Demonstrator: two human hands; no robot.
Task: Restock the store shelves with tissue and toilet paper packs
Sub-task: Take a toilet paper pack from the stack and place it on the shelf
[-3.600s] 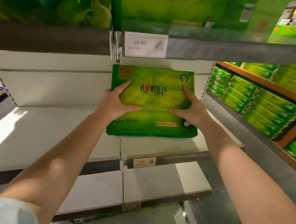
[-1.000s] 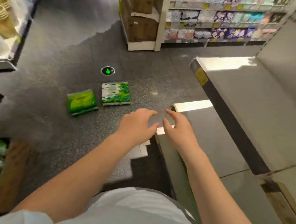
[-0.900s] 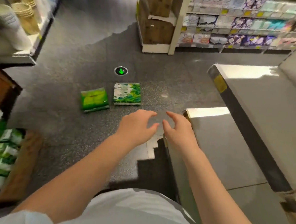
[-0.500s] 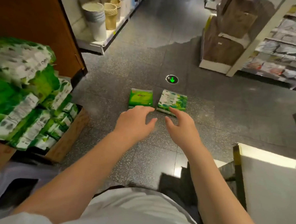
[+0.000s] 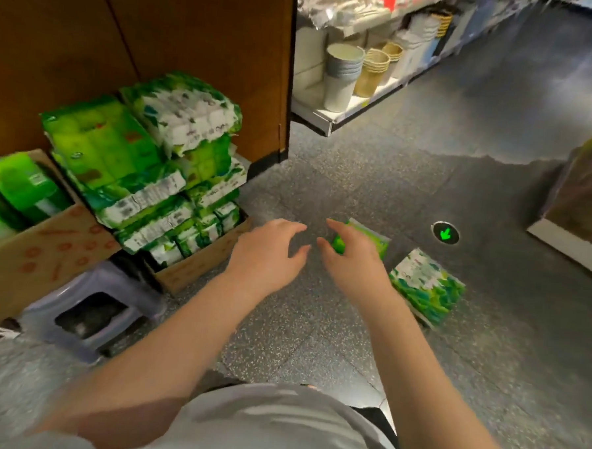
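Here both hands are held out over the speckled grey floor [image 5: 376,166], empty, side by side with a small gap between them. The left hand [image 5: 269,257] is palm down with fingers loosely spread and gently bent; the right hand [image 5: 351,258] is likewise relaxed, fingers slightly curved, gripping nothing. Just beyond the right hand, toward one o'clock, a green tissue pack [image 5: 372,240] lies flat on the floor, partly hidden behind the fingers; whether they touch it cannot be told. At about three o'clock from that hand lies a green-and-white patterned pack [image 5: 427,286], also flat on the floor, close to the first but apart from it. A round green arrow marker [image 5: 445,233] is set in the floor at two o'clock. Toward ten o'clock, a cardboard box [image 5: 196,267] holds a heap of green tissue and toilet paper packs [image 5: 153,168], beside a second box [image 5: 35,258] and above a grey plastic stool [image 5: 91,313].
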